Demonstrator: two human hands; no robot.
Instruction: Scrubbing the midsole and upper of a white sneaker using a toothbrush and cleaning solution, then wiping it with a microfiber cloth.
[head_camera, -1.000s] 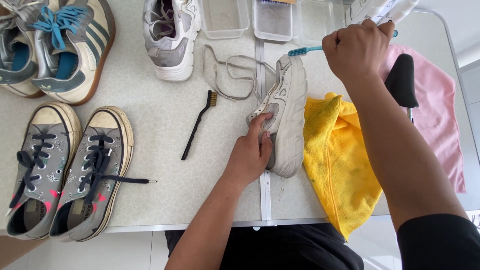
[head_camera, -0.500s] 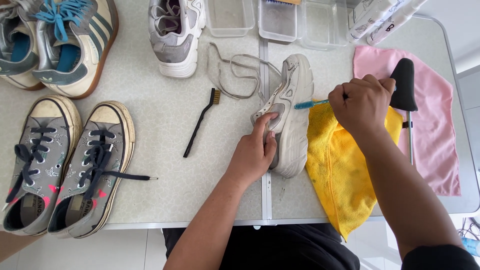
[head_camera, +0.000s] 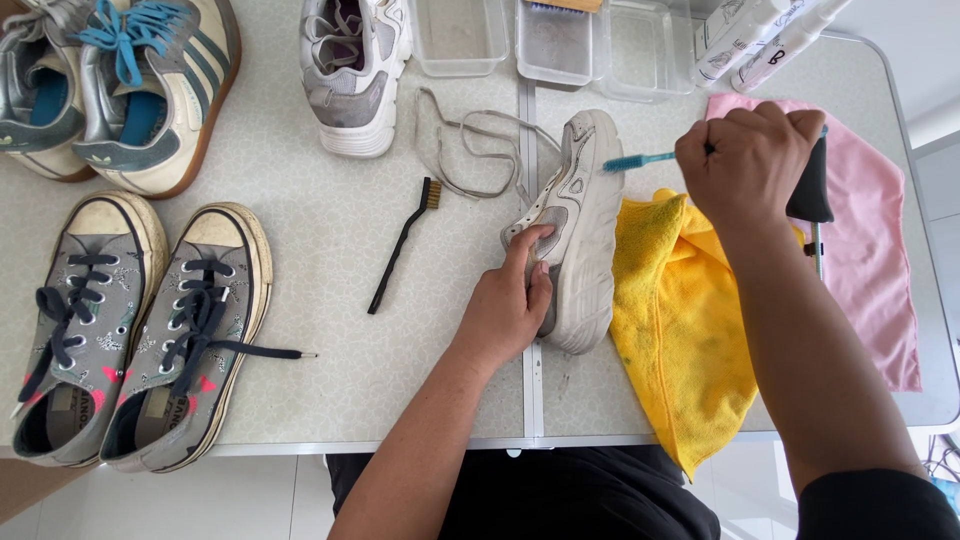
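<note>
the left hand (head_camera: 508, 305) lies thumb and fingers closed on the side of a white sneaker (head_camera: 578, 235) turned on its edge on the table (head_camera: 330, 260), beside a yellow cloth (head_camera: 680, 330). the right hand (head_camera: 748, 160) is a closed fist clamped on a blue toothbrush (head_camera: 638, 160), whose head just reaches the sneaker's sole edge. left of the left-hand grip lie a black wire brush (head_camera: 402, 242) and loose grey laces (head_camera: 470, 150); under and beyond the right-hand grip sit a pink cloth (head_camera: 880, 260) and a black shoe tree (head_camera: 812, 185).
</note>
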